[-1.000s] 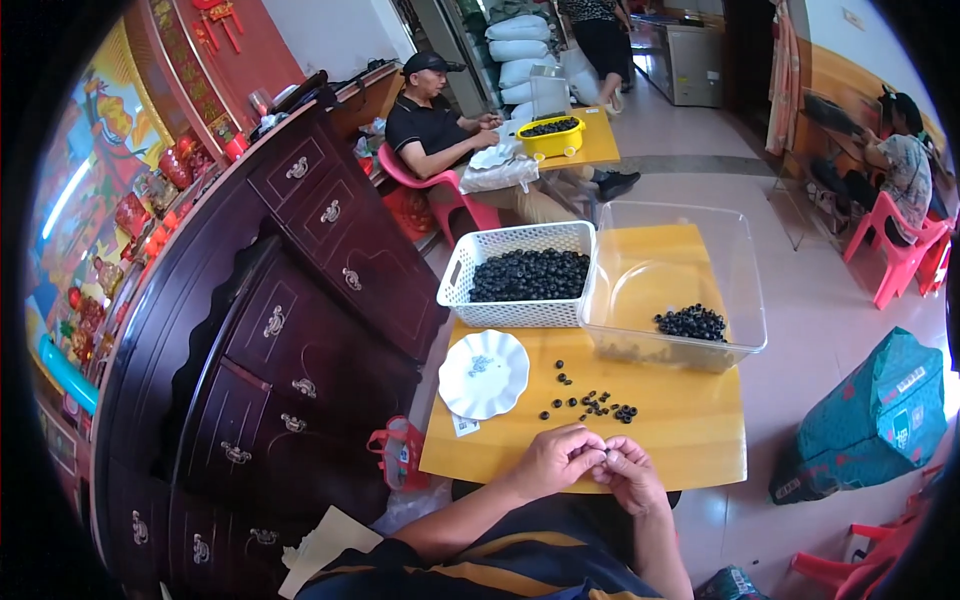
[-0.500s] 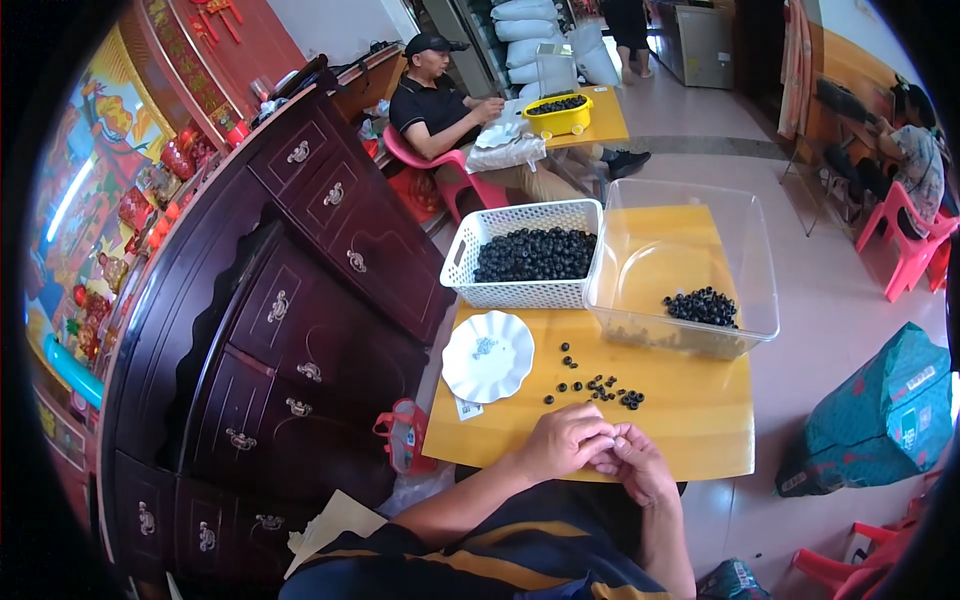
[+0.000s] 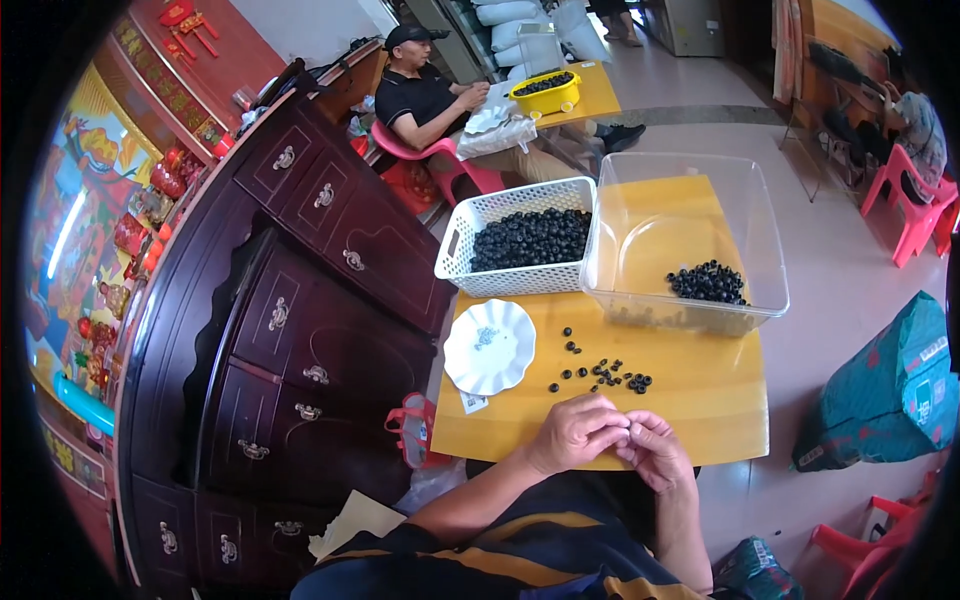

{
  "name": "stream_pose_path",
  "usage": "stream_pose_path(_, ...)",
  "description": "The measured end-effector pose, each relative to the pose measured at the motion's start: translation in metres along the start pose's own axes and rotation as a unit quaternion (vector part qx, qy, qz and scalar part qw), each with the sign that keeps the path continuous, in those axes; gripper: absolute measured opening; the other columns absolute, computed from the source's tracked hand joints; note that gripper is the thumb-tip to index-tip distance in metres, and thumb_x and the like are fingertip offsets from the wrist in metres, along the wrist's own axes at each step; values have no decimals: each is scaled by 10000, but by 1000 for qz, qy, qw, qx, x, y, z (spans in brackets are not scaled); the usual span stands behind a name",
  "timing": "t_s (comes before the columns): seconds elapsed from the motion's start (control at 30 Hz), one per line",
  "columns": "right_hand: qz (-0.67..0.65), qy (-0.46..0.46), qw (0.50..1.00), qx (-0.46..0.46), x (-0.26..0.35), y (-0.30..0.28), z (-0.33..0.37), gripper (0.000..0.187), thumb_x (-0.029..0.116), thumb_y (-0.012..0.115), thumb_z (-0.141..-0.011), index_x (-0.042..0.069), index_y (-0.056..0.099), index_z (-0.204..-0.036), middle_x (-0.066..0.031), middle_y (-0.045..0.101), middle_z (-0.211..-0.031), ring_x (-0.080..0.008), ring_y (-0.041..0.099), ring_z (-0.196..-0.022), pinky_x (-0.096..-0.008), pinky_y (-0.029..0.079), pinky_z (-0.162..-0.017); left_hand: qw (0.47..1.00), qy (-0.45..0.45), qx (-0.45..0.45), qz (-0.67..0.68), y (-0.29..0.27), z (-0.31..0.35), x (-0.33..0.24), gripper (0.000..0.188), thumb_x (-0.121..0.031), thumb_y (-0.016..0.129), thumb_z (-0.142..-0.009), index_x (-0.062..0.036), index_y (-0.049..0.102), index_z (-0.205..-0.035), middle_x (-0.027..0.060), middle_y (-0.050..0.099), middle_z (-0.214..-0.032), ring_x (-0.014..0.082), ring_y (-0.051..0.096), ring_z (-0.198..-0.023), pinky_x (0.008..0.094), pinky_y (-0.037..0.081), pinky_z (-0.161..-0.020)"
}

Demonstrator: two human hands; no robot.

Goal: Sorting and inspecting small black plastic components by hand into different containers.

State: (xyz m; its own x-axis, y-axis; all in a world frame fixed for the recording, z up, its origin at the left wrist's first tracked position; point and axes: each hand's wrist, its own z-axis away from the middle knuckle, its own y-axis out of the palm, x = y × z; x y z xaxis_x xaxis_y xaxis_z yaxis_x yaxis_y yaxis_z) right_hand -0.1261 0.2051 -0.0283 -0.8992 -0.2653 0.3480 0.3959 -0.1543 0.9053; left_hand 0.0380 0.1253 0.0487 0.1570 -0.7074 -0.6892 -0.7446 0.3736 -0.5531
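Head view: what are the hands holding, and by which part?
Left hand and right hand meet fingertip to fingertip at the table edge; anything pinched there is hidden.

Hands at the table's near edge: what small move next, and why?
Probably reach the right hand forward to the loose black beads. Both hands, left hand too, are pinched together with nothing clearly visible between them, and those beads lie nearest on the yellow table.

To your left stands a dark wooden cabinet [image 3: 290, 330]. Beyond the table a seated person [image 3: 430, 95] works beside a yellow tub [image 3: 545, 92]. A teal sack [image 3: 885, 385] lies right, near pink chairs [image 3: 905, 205].
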Motion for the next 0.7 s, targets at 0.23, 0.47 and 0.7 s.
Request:
stream_pose_path(0.23,71,-50,989,-123,-9,4,8,190,128,716,-896,31,654,-1047,-47,680,-903,-146,670,-861,-264,572,-741,997,-52,0,58,14,5,16,87,-1,753,-827,-12,681,-873,90,651,-813,228,641,-719,332,515,-650)
stream_pose_path(0.47,-45,-62,997,32,14,0,-19,247,64,640,-955,14,634,-1197,-135,719,-1013,-204,728,-865,-306,620,-806,985,-124,-58,103,-2,-18,15,110,-15,766,-838,11,707,-927,37,635,-812,96,567,-717,217,452,-650)
stream_pose_path(0.7,-31,-79,996,31,4,-5,-9,210,63,629,-967,-4,634,-1166,-113,700,-1014,-188,721,-883,-299,620,-808,992,-88,-5,93,13,-10,16,123,-9,764,-845,13,711,-953,45,652,-880,100,594,-765,215,465,-667)
